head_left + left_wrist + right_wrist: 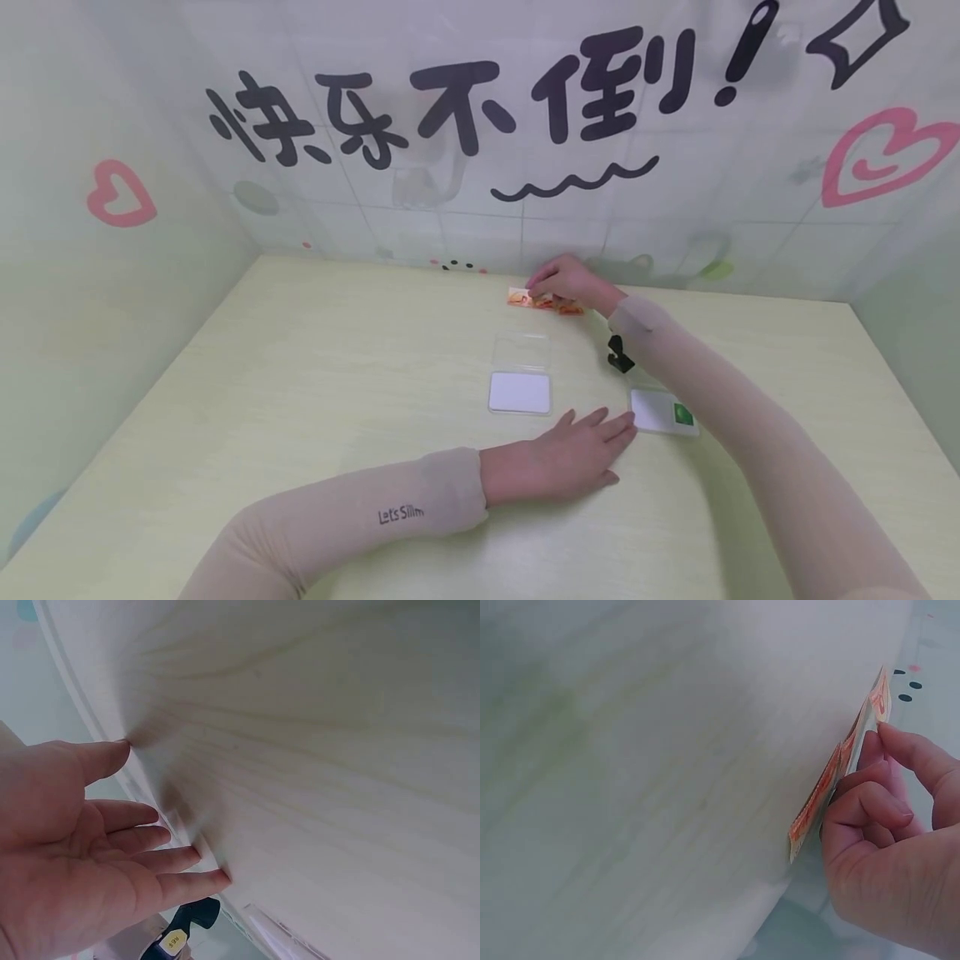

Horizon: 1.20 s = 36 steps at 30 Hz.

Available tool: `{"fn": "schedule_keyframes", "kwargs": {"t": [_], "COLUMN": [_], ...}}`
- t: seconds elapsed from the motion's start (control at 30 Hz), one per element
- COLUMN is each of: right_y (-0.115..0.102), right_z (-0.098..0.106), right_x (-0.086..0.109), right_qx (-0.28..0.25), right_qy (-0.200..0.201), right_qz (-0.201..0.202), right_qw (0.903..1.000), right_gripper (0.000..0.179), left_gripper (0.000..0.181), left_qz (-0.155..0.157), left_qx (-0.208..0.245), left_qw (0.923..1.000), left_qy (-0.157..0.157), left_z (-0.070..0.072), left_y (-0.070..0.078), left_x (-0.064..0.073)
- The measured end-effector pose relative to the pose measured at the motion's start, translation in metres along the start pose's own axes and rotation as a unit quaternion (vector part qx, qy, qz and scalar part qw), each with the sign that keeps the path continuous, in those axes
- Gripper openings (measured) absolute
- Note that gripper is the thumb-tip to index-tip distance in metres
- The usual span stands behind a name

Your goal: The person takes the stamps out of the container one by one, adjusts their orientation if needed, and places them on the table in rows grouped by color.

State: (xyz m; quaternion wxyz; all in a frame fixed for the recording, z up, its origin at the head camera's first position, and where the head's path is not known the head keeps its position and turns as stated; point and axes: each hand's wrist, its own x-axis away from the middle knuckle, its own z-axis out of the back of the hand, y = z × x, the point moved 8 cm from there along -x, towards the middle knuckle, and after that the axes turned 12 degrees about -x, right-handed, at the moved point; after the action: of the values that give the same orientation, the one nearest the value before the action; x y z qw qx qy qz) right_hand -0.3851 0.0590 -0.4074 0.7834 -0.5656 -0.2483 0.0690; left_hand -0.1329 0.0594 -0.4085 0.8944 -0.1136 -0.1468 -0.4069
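At the back of the table my right hand (566,279) pinches one of several overlapping orange-printed paper pieces (517,297) between thumb and index finger. In the right wrist view these paper pieces (817,796) lie in a slanted row, and the other fingers curl below the pinch. My left hand (573,458) lies palm down on the table with its fingers spread. Its fingertips come right to the left edge of a shallow clear case (651,410) holding a white card and a green square (683,414). The right sleeve overlaps part of that case.
A second clear case (519,392) with a white insert sits left of it, its transparent lid (521,351) folded back. A black device (619,356) shows beside the right sleeve. Behind the table (300,358) rises a printed wall (420,225), with more walls at both sides.
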Motion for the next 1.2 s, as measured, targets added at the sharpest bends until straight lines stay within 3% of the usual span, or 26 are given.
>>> {"fn": "schedule_keyframes", "kwargs": {"t": [0.37, 1.2], "right_y": [0.001, -0.009], "right_z": [0.0, 0.002], "right_x": [-0.002, 0.011], "right_qx": [-0.007, -0.023], "right_qy": [0.009, 0.0], "right_qz": [-0.009, 0.031], "right_qw": [0.9999, 0.9993], "right_gripper": [0.026, 0.021], "left_gripper": [0.065, 0.065], "left_qz": [0.003, 0.002], "left_qx": [0.001, 0.006], "left_qw": [1.0, 1.0], "left_qy": [0.004, 0.0], "left_z": [0.0, 0.001], "left_y": [0.001, 0.0], "left_x": [0.0, -0.001]}}
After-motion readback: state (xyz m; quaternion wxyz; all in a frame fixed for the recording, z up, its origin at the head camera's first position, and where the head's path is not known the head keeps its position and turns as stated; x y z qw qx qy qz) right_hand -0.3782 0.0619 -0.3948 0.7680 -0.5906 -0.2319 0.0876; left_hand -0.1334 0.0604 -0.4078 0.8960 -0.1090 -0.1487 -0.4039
